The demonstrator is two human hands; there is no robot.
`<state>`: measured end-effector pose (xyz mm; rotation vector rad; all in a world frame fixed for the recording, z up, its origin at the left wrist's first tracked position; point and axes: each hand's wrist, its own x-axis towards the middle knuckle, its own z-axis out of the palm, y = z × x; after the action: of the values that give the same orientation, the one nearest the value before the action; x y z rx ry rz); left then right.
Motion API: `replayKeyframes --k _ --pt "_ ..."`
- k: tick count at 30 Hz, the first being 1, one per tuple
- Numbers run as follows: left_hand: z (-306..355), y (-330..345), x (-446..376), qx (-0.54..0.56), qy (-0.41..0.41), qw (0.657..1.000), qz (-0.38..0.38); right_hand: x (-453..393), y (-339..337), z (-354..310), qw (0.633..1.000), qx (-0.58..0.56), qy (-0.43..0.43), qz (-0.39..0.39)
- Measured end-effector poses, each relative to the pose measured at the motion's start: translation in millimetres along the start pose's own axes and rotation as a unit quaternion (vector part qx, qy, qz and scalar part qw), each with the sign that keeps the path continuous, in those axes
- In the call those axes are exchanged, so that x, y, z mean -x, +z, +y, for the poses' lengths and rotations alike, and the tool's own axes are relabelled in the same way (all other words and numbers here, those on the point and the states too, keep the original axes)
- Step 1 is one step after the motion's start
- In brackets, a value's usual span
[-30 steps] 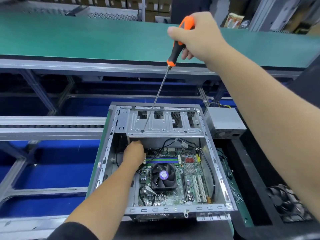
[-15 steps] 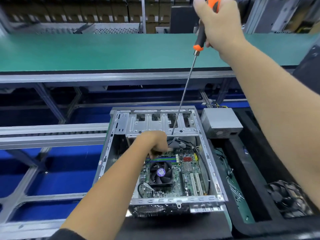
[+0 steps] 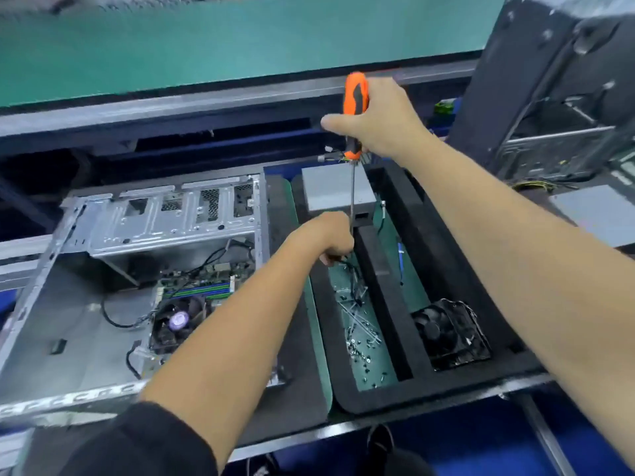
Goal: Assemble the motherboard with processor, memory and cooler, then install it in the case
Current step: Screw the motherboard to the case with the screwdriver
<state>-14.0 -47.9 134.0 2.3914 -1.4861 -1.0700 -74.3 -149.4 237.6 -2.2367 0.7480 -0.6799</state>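
Observation:
The open metal case (image 3: 165, 221) lies on its side at the left. Inside it sits the motherboard (image 3: 220, 273) with the black cooler fan (image 3: 175, 321) and the memory sticks (image 3: 199, 291). My right hand (image 3: 381, 121) grips the orange-and-black screwdriver (image 3: 356, 97) upright above the foam tray (image 3: 422, 255). Its thin shaft runs straight down and meets my left hand (image 3: 326, 237). That hand hovers with curled fingers over the tray's slot of loose screws (image 3: 360, 338). Whether the fingers pinch anything is hidden.
A grey power supply (image 3: 335, 190) lies at the tray's far end and a spare black fan (image 3: 450, 333) sits in its right slot. Another dark case (image 3: 549, 108) stands at the right. A green conveyor belt (image 3: 206, 46) runs along the back.
My view swung right. My left hand left the case and moved over to the screw slot. My right hand brought the screwdriver down and right, from above the case to above the tray.

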Motion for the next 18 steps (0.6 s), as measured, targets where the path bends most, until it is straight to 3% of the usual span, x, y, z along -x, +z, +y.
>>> replayKeyframes --k 4,11,15,18 --pt "7 64 -37 -0.015 -0.059 0.996 -0.062 17 22 51 0.998 0.022 0.000 -0.061" --pt "-12 170 -53 -0.163 0.008 0.976 -0.141 34 42 106 0.994 0.007 0.000 -0.106" --pt "-16 195 -62 -0.126 0.047 0.978 -0.157 39 52 122 0.993 0.009 -0.006 -0.115" --pt "-17 210 -65 -0.114 0.066 0.968 -0.215 41 54 130 0.994 0.004 -0.001 -0.108"
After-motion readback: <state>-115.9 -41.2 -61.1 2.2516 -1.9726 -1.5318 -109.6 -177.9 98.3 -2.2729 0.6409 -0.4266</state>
